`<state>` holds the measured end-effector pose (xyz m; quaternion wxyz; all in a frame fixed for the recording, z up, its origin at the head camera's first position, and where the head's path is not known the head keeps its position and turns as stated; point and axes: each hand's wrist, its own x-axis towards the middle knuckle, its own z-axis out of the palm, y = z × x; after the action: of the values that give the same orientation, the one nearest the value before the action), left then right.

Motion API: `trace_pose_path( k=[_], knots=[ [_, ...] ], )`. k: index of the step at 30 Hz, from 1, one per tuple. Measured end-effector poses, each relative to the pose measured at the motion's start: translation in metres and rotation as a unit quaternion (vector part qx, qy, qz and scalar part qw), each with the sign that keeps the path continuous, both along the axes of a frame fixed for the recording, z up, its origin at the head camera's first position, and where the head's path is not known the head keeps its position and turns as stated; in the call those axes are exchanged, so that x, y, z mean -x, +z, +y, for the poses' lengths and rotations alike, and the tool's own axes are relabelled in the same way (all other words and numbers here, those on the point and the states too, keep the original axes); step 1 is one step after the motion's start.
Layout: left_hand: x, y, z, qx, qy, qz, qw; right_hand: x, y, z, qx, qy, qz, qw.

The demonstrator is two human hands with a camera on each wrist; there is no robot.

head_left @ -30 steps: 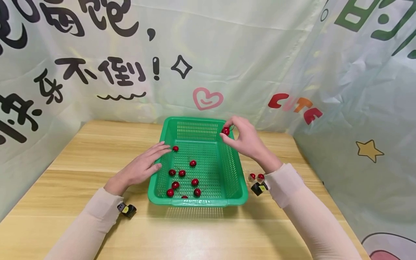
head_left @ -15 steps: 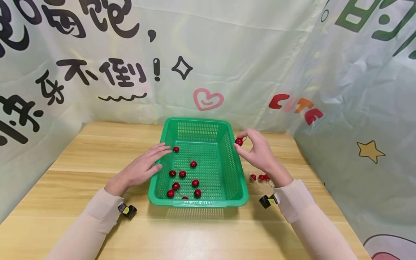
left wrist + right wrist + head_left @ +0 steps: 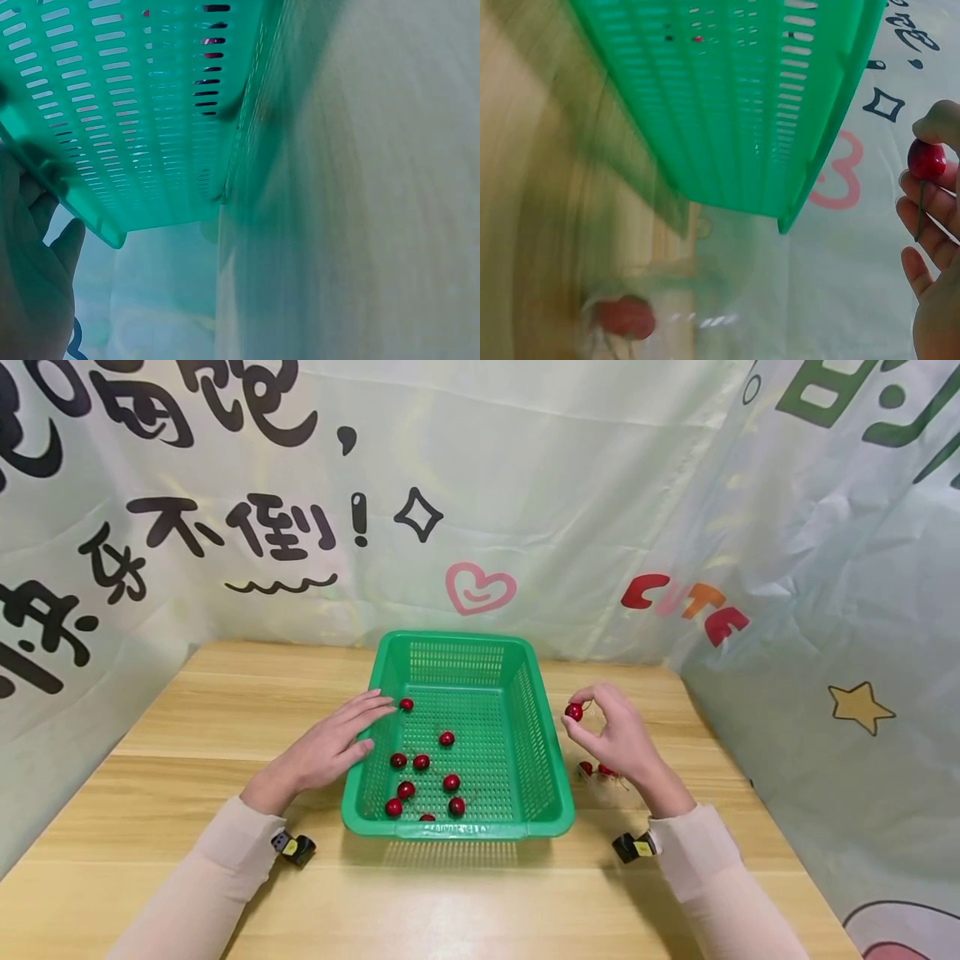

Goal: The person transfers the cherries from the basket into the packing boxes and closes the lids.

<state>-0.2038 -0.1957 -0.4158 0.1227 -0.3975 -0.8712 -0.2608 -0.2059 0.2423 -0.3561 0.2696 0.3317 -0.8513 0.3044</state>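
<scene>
My right hand (image 3: 618,735) pinches a dark red cherry (image 3: 573,712) between thumb and fingertips, in the air just right of the green basket (image 3: 558,793). In the right wrist view the pinched cherry (image 3: 927,160) shows its green stem hanging down along the fingers. My left hand (image 3: 322,745) lies with fingers extended over the basket's left rim, and the left wrist view shows that hand (image 3: 34,255) at the basket's edge. Several cherries (image 3: 422,762) are scattered on the basket's perforated floor, mostly toward its left and near side.
Below my right hand more cherries (image 3: 586,768) sit on the wooden table (image 3: 465,902) in what looks like clear plastic, partly hidden by the wrist. A printed cloth (image 3: 570,510) rises behind the table and along both sides.
My right hand has moved from above the basket's right rim outward to the right and nearer, still pinching the cherry. The left hand and basket have stayed put.
</scene>
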Motion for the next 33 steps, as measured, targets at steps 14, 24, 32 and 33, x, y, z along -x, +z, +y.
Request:
trace_pose_path(
  k=[14,24,32,33],
  knots=[
    [0.000,0.000,0.001,-0.007,-0.001,-0.004,1.0000,-0.003,-0.027,0.034,-0.032,-0.035,-0.007,0.999],
    [0.000,-0.001,0.000,-0.008,0.002,-0.005,1.0000,-0.004,-0.033,0.057,-0.052,-0.084,-0.087,0.991],
    [0.001,-0.002,0.000,-0.006,0.001,-0.006,1.0000,-0.003,-0.045,0.066,-0.060,-0.084,-0.144,0.984],
    [0.002,-0.001,0.000,-0.006,0.001,-0.006,1.0000,-0.003,-0.046,0.067,-0.064,-0.081,-0.154,0.983]
  ],
)
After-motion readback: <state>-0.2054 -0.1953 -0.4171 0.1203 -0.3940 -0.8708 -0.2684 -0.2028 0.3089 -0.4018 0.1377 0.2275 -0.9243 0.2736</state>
